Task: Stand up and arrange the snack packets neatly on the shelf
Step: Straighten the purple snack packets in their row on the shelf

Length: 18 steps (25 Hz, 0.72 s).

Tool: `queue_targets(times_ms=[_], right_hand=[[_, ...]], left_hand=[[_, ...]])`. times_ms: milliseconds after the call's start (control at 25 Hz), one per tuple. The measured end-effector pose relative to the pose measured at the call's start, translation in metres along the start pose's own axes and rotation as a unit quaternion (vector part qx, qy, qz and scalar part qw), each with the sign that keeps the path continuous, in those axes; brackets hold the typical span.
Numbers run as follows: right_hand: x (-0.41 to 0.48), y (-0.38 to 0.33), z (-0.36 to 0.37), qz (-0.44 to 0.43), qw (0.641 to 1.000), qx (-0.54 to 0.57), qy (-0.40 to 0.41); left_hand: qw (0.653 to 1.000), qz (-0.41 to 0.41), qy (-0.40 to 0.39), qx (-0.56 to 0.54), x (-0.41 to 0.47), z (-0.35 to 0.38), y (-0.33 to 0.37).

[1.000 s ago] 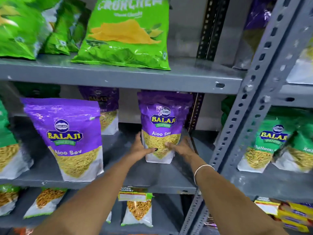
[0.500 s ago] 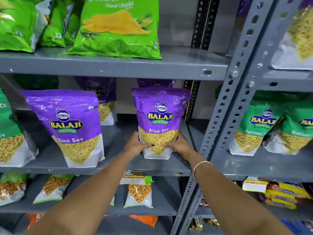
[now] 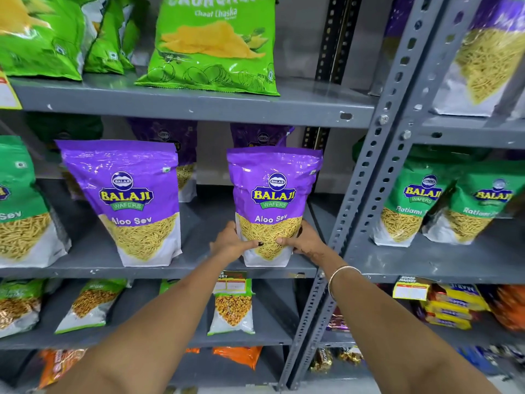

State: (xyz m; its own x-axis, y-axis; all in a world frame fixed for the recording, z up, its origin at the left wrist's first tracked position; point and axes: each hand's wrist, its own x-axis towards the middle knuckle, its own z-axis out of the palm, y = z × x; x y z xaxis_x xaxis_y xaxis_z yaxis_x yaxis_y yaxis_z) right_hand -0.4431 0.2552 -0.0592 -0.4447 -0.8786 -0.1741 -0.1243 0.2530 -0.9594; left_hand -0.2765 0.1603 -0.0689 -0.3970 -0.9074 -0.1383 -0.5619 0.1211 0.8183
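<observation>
A purple Aloo Sev packet [image 3: 274,194] stands upright at the front edge of the middle grey shelf [image 3: 199,271]. My left hand [image 3: 231,243] grips its lower left side and my right hand [image 3: 305,240] grips its lower right side, thumbs across the front. A second purple Aloo Sev packet [image 3: 130,200] stands a little tilted to the left, apart from it. Two more purple packets [image 3: 176,143] stand behind, partly hidden.
Green chip bags [image 3: 216,44] lie on the upper shelf. Green sev packets [image 3: 412,200] stand in the right bay and at far left [image 3: 20,200]. A slotted grey upright [image 3: 366,177] divides the bays. Small packets [image 3: 231,305] sit on the lower shelf.
Both hands have drawn the purple packet forward from deeper on the shelf to its front edge. The view has shifted downward and closer.
</observation>
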Motion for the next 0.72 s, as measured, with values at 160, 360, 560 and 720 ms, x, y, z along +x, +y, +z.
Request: queue_targets(times_ms=[160, 360, 560, 720], right_hand=[[-0.001, 0.002, -0.002, -0.008, 1.000, -0.001, 0.003], [0.006, 0.006, -0.005, -0.010, 1.000, 0.001, 0.009], [0.022, 0.026, -0.009, -0.011, 1.000, 0.000, 0.006], [-0.004, 0.001, 0.000, -0.037, 0.997, -0.002, 0.062]], left_hand=[[1.000, 0.002, 0.002, 0.013, -0.002, 0.001, -0.001], [1.000, 0.000, 0.003, 0.013, 0.000, 0.002, -0.002], [1.000, -0.006, 0.004, 0.018, 0.001, 0.003, -0.001], [0.997, 0.009, 0.025, 0.079, -0.010, 0.000, 0.003]])
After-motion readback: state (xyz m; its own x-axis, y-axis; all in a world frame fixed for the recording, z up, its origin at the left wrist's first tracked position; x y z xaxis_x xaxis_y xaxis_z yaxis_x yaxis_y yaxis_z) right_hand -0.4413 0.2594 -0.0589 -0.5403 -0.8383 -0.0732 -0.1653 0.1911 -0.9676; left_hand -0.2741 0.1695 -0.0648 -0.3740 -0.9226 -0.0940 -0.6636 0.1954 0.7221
